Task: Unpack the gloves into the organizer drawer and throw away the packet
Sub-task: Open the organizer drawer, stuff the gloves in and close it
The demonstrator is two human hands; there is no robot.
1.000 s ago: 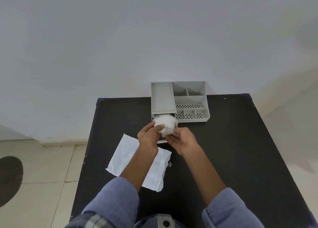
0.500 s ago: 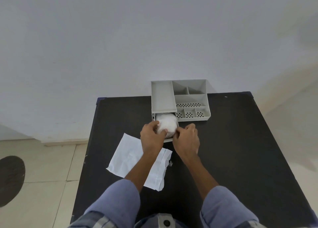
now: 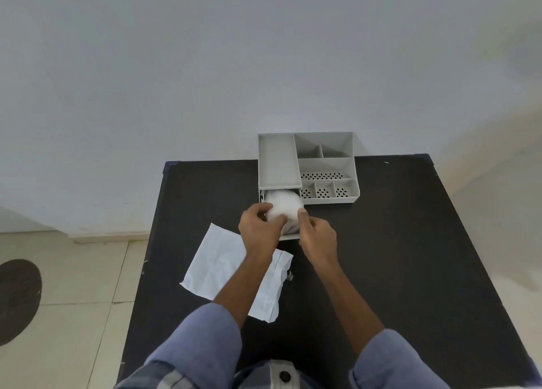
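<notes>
A white bundle of gloves [image 3: 284, 205] sits in the pulled-out drawer [image 3: 290, 236] of a grey organizer [image 3: 325, 165] at the far side of the black table [image 3: 396, 242]. My left hand [image 3: 259, 227] grips the bundle's left side. At the bundle's right edge, the fingers of my right hand [image 3: 315, 231] pinch it. The empty white packet [image 3: 223, 265] lies flat on the table, left of the drawer and partly under my left forearm.
The organizer's open top has several compartments, some with perforated floors. A pale wall rises behind the table. Tiled floor lies to the left, with a dark round mat [image 3: 17, 297] on it.
Both hands have lowered the bundle from above the drawer front down into the drawer and pushed it further in. The packet has not moved.
</notes>
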